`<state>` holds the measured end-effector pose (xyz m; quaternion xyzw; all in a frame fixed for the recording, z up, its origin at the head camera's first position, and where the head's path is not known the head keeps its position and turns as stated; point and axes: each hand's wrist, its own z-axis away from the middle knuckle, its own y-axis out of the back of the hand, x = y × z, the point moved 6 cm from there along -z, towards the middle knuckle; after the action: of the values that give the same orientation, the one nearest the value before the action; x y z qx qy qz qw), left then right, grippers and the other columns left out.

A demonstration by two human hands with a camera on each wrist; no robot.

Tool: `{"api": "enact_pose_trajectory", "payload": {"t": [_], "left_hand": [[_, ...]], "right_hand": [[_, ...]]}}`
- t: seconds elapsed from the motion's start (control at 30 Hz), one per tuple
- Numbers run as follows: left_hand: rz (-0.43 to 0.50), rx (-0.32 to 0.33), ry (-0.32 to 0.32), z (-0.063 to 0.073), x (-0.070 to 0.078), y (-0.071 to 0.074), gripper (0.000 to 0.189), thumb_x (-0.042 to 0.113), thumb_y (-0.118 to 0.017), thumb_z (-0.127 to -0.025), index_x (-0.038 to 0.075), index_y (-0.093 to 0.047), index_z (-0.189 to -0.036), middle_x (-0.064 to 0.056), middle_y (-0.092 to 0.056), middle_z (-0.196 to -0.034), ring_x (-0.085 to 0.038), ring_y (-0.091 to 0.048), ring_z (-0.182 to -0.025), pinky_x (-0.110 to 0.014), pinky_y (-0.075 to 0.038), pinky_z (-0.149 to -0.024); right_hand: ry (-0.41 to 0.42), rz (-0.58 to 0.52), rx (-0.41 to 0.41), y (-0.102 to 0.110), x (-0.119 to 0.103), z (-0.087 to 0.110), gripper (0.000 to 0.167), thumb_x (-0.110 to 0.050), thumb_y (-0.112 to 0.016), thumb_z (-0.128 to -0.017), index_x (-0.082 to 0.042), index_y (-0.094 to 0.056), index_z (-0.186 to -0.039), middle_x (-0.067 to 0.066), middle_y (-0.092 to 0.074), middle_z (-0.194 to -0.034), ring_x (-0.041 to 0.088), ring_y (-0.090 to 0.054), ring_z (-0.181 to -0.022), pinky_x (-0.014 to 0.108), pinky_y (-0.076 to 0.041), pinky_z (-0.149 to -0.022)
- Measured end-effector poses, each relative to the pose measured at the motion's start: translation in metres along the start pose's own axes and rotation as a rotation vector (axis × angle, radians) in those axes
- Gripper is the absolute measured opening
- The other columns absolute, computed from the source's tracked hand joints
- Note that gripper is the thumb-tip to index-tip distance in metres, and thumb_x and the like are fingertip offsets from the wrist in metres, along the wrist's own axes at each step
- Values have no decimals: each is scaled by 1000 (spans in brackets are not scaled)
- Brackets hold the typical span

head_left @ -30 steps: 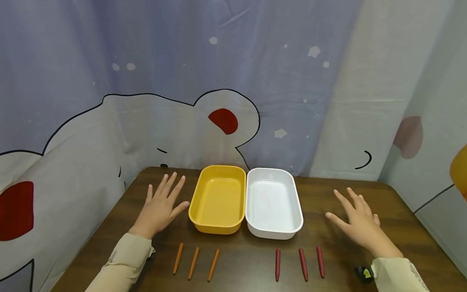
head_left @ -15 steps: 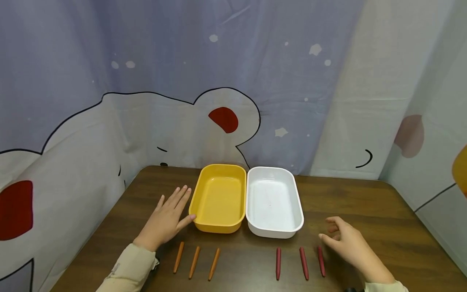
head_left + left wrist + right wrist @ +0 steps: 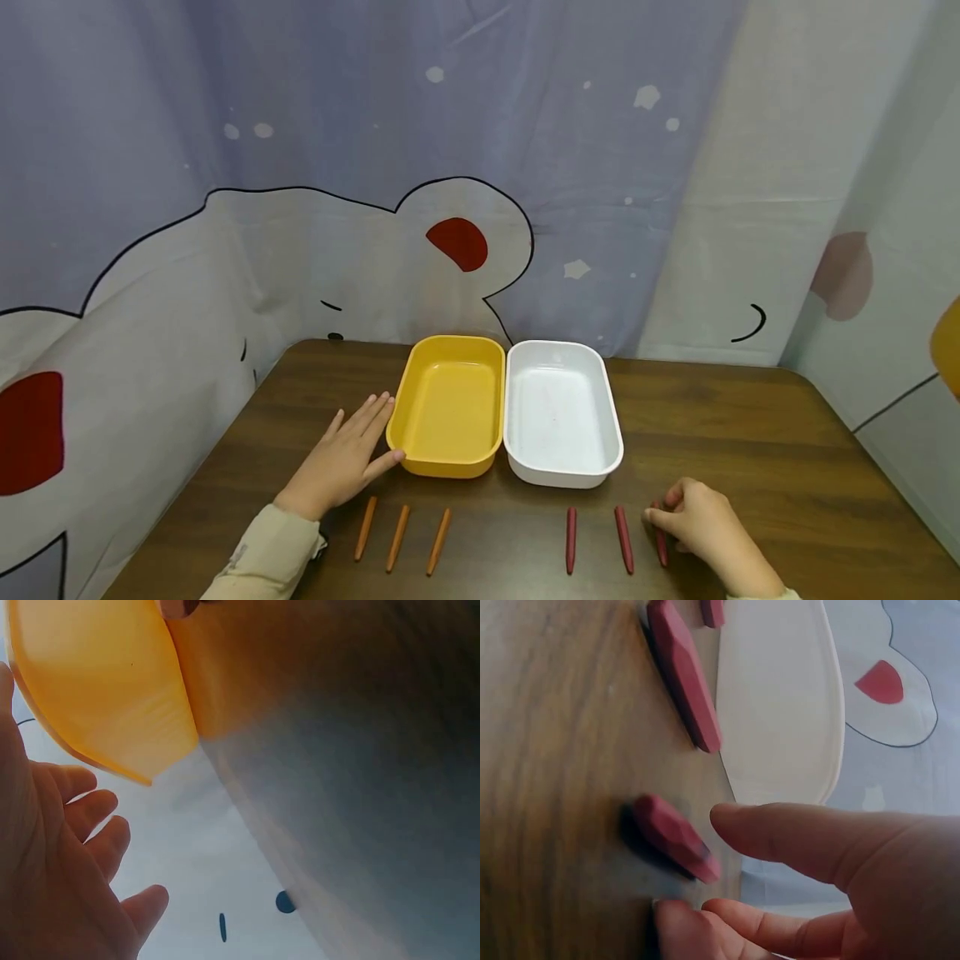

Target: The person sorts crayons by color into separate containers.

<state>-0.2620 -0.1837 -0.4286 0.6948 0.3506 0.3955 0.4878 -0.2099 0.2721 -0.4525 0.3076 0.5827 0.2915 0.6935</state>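
My left hand (image 3: 337, 467) lies with straight, spread fingers beside the yellow tray (image 3: 397, 446), its thumb right at the near left rim. The left wrist view has those fingers (image 3: 109, 840) close to the tray's wall. My right hand (image 3: 701, 521) is lowered over the rightmost of three dark red crayons (image 3: 662, 546). In the right wrist view, that crayon (image 3: 676, 836) lies between the thumb and the bent fingers, with gaps showing around it. The other two red crayons, a middle one (image 3: 624, 542) and a left one (image 3: 572, 542), lie on the table.
A white tray (image 3: 611, 467) stands against the yellow one's right side. Three orange crayons lie in a row before the yellow tray: a left one (image 3: 365, 529), a middle one (image 3: 398, 540) and a right one (image 3: 438, 543). A printed curtain (image 3: 585, 167) hangs behind the wooden table (image 3: 787, 442).
My right hand has come down and left from above the table to the rightmost red crayon, its fingers drawing in. My left hand has shifted slightly right and down to the yellow tray's rim.
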Motion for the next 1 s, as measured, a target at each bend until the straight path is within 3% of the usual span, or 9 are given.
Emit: {"api": "enact_pose_trajectory", "payload": {"t": [0.43,0.67,0.83,1.0], "left_hand": [[4,-19,3,0,-3,-4,82,56,-51,-102,3,-26,-160,-15,-26,-165,-34,-26,-151,-65,-20,-118],[6,-16,-24,-1,-1,-3,81,55,-51,-102,4,-27,-161,-14,-28,-165,-33,-27,-151,-65,-20,-119],[6,-21,-34,0,-1,-3,81,55,-51,-102,5,-26,-161,-13,-28,-165,-32,-26,-152,-64,-19,-119],[8,-20,-46,0,-1,-4,80,54,-51,-103,5,-26,-161,-12,-28,-165,-32,-26,-152,-64,-19,-119]], "right_hand": [[36,9,67,-5,-5,3,19,-5,-78,-80,-1,-60,-80,0,-59,-64,12,-59,-48,26,-52,-45],[80,59,79,-3,-6,-1,14,-9,-76,-80,-5,-63,-84,-4,-63,-66,12,-57,-60,30,-45,-57],[85,2,75,-1,-7,-2,11,-6,-72,-81,-4,-64,-88,-3,-69,-72,12,-60,-64,32,-46,-63],[79,-117,71,0,-3,-4,12,-2,-69,-84,0,-66,-95,1,-71,-76,13,-62,-62,27,-51,-59]]}}
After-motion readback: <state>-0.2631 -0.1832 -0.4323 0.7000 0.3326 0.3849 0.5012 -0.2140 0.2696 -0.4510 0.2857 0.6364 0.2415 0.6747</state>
